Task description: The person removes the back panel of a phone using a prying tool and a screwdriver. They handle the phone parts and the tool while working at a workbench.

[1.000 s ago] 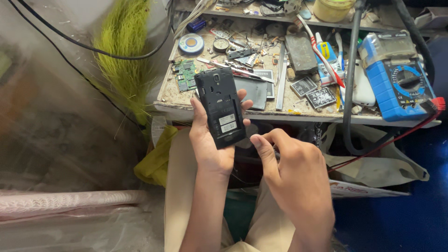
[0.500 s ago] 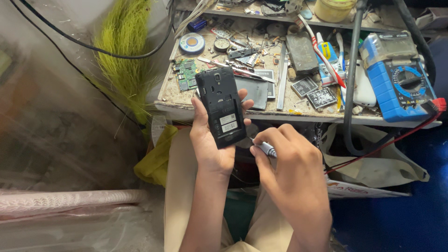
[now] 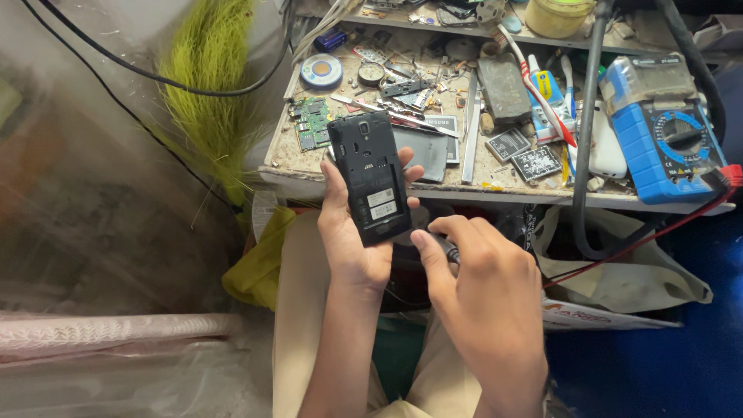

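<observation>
The left hand (image 3: 350, 232) grips an open-backed black phone (image 3: 370, 176) upright above the lap, long axis pointing away, while the right hand (image 3: 480, 298) pinches a small dark tool (image 3: 447, 249) just beside its lower edge.

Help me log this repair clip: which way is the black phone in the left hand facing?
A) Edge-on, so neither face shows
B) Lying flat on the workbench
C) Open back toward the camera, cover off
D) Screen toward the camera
C: the left hand holds the black phone upright above the lap, and its bare back with the camera hole and white labels faces the camera.
</observation>
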